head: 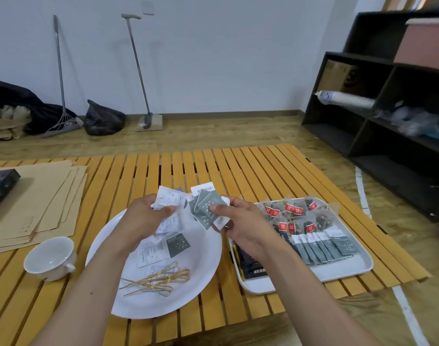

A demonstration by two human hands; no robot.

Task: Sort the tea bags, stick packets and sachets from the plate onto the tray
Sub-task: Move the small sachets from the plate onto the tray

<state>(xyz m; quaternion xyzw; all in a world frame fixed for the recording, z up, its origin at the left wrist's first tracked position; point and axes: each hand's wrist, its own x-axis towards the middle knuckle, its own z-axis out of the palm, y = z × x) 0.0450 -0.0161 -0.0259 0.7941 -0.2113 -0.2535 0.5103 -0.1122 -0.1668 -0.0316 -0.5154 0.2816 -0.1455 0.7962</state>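
Sachets (323,247) and tea bags (289,208) already line the tray (343,270); both hands, left (141,218) and right (240,226), grasp more sachets; apparently three remain on the plate (201,265) at 9 o'clock.

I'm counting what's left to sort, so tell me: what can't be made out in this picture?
- Head view: print on the sachets held by the left hand is too blurred to read.
- The right hand and forearm cover the tray's near-left part, so the dark packets there cannot be counted.
- Sachets fanned in its grip overlap.
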